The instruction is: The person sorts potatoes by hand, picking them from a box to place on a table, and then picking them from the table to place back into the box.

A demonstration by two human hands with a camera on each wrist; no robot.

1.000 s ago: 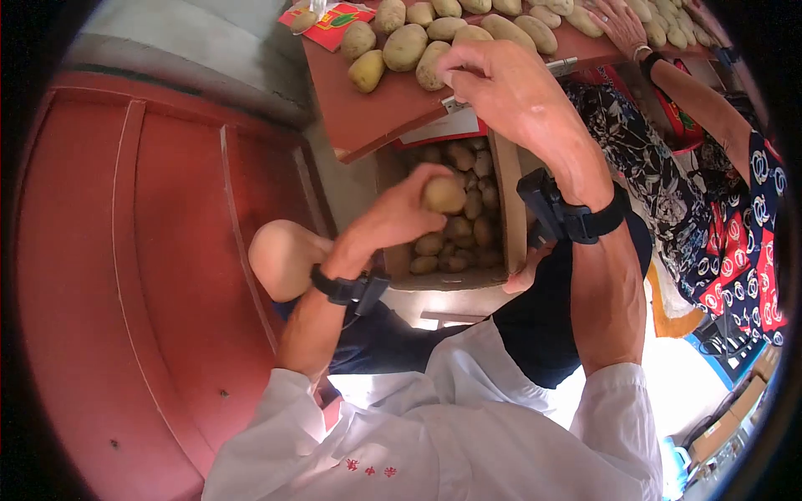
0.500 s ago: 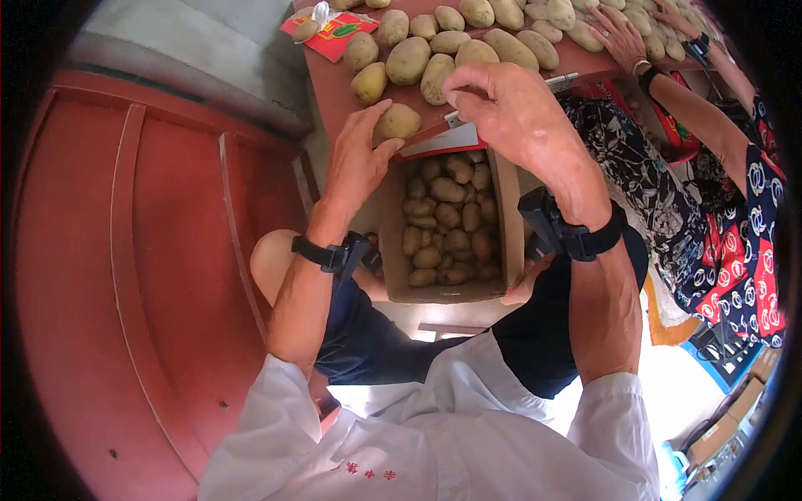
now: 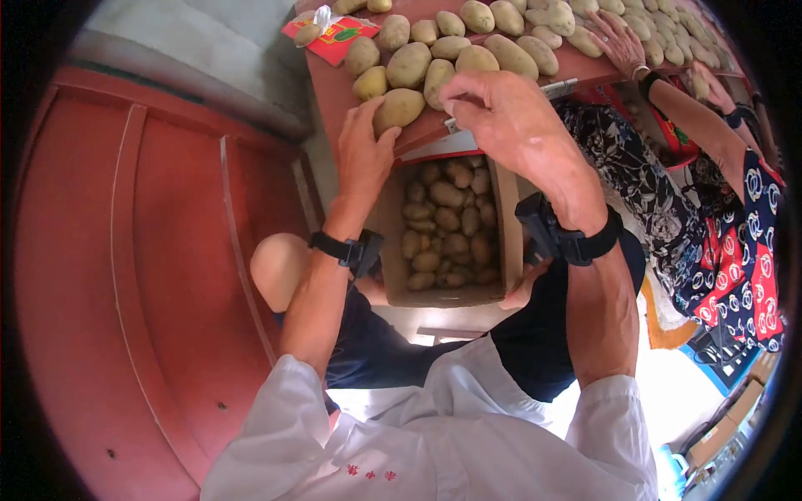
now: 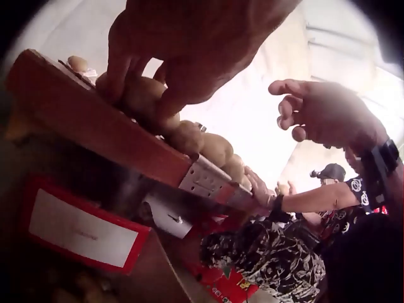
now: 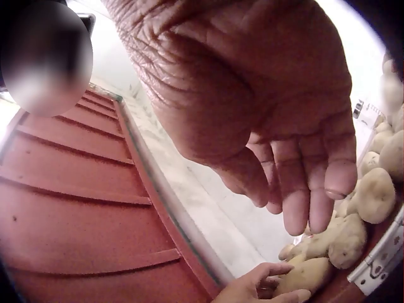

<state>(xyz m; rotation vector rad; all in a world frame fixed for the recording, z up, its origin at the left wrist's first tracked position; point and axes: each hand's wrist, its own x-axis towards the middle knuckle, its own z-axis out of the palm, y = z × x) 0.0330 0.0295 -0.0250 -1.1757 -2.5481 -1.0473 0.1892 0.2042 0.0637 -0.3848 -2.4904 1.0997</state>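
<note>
At the near edge of the red-brown table (image 3: 332, 117), my left hand (image 3: 361, 159) grips a yellowish potato (image 3: 402, 108) between thumb and fingers. In the left wrist view the fingers straddle this potato (image 4: 142, 98) right at the tabletop edge. Several other potatoes (image 3: 409, 64) lie just beyond it. My right hand (image 3: 522, 121) hangs over the table edge with its fingers loosely bent. Seen in the right wrist view, the palm of that hand (image 5: 271, 95) holds nothing. Below both hands stands a cardboard box (image 3: 443, 298) with many potatoes (image 3: 447, 196) in it.
A red packet (image 3: 341, 42) with a small potato on it lies at the table's far left corner. Along the table edge runs a metal strip (image 3: 558, 88). On the right another person's hand (image 3: 620, 46) rests by the potatoes. A red panelled door (image 3: 167, 275) stands at left.
My left hand has brought the potato up from over the box to the table edge, beside the others. The right hand has hardly moved. The other person's second hand has come into view holding something.
</note>
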